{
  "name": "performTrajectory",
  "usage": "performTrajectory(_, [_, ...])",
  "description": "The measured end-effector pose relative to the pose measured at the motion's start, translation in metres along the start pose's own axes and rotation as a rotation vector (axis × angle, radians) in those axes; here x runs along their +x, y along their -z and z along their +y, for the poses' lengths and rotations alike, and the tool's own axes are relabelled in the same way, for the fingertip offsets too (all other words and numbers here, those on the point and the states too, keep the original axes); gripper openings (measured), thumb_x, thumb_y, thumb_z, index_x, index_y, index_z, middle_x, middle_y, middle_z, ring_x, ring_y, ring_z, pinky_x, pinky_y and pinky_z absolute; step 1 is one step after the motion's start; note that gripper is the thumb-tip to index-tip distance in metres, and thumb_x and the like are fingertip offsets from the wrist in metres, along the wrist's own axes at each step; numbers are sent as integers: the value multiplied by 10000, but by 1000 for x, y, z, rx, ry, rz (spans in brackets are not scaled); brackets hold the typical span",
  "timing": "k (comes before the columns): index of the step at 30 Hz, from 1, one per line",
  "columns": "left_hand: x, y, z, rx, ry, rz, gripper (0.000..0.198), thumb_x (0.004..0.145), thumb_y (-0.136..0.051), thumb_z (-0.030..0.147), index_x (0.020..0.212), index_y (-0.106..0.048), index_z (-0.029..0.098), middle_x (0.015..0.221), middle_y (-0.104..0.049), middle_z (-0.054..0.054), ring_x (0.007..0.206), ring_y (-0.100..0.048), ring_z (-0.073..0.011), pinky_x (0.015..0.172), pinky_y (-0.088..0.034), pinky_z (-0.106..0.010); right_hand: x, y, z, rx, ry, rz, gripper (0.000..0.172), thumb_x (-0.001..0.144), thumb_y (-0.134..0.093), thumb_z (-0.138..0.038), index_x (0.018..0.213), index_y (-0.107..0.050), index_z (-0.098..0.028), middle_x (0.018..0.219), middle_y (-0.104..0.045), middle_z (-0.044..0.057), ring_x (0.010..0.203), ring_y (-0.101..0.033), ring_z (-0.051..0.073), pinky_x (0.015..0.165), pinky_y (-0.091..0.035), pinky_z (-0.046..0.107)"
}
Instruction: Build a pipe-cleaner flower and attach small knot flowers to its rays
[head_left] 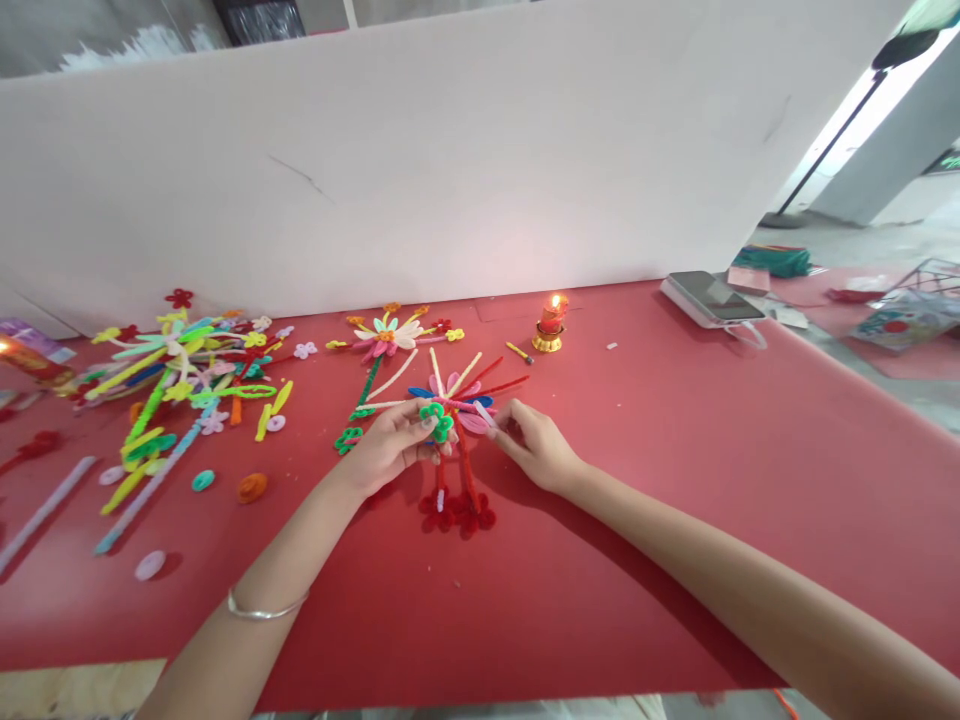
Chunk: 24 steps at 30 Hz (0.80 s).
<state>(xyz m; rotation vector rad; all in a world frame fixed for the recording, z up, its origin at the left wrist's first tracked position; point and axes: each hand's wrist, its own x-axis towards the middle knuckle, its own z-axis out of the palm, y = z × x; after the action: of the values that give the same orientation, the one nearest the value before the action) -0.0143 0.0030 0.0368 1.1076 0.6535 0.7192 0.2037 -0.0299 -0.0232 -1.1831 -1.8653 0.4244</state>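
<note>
My left hand (391, 442) is closed on a pipe cleaner flower (474, 424) with pink and blue petals. A small green pipe cleaner blossom (437, 422) shows at its fingertips. Cream and red stems fan out from the flower's far side. Two dark red blossoms (457, 512) hang on red stems toward me. My right hand (538, 446) pinches a thin whitish piece (486, 414) against the flower's right side; whether it is a petal or a separate stick I cannot tell. Just beyond lies a finished-looking pipe cleaner flower (386, 336) with a green stem.
A lit red candle (553, 320) in a gold holder stands behind my hands, beside a short burnt yellow stick (519, 352). Another flame burns at far left. A pipe cleaner bouquet (176, 350) and loose coils lie left. A phone (711, 298) rests on a white box at back right.
</note>
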Motion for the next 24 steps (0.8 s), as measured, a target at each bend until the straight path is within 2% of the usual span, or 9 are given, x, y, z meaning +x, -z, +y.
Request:
performTrajectory(4, [1,0,-2,15,2,-1,143,772,-650,257,815,-554,160,762,-665,-52,688,-637,-142,617,-518,-241,1,0,-1,1,40,-8,161,887,-442,-315,789,-474,-192,718,-563,12,654,-512,122,612,-404,236])
performTrajectory(11, [2,1,-4,24,9,12,171,774,-644,279,815,-523,166,762,-666,-50,681,-652,-155,624,-518,-255,1,1,1,-15,119,-21,149,907,-405,-269,894,-527,-184,808,-586,46,750,-538,141,699,-431,257])
performTrajectory(24, [6,3,-8,-9,8,26,182,762,-658,250,820,-521,145,741,-668,-43,666,-657,-152,604,-525,-236,3,4,-3,-56,145,-61,227,932,-336,-252,942,-547,-171,789,-569,68,724,-509,156,685,-423,279])
